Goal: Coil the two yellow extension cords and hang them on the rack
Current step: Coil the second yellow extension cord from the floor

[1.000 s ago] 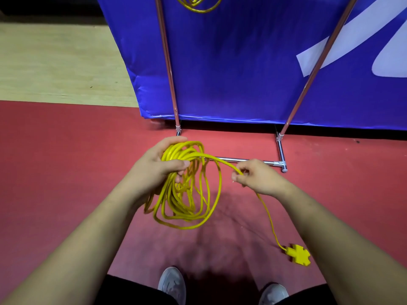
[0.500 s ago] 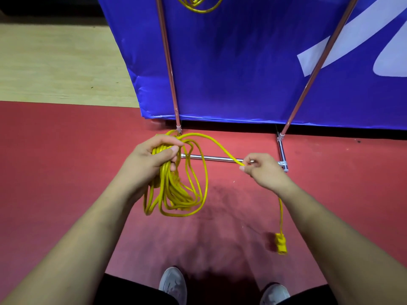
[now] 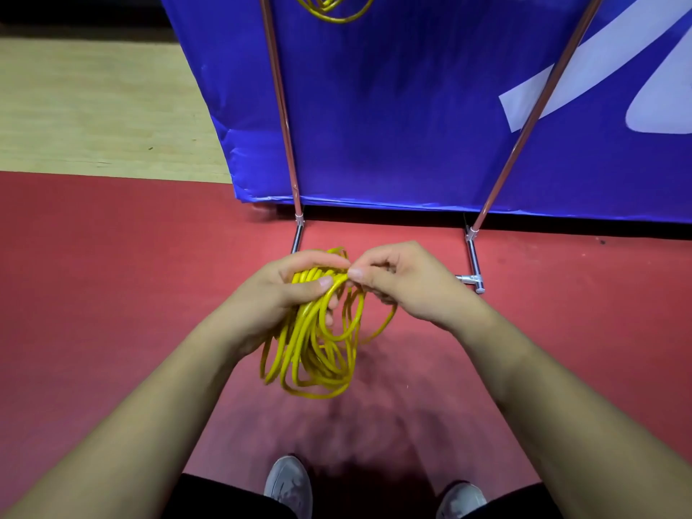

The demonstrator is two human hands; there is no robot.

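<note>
A yellow extension cord hangs in several loops above the red floor. My left hand grips the top of the coil, thumb across the strands. My right hand pinches a strand right beside the left thumb, the two hands nearly touching. The cord's socket end is hidden. A second yellow coil hangs at the top edge of the picture, between the poles of the metal rack, whose feet stand on the floor just beyond my hands.
A blue banner with white lettering stands behind the rack. The rack's base bar and right foot lie close behind my right hand. Pale wooden flooring is at the left rear. My grey shoes show at the bottom.
My right hand has swung in from the right to meet the left at the coil's top, bringing another loop. The yellow socket end that dangled lower right is gone from sight.
</note>
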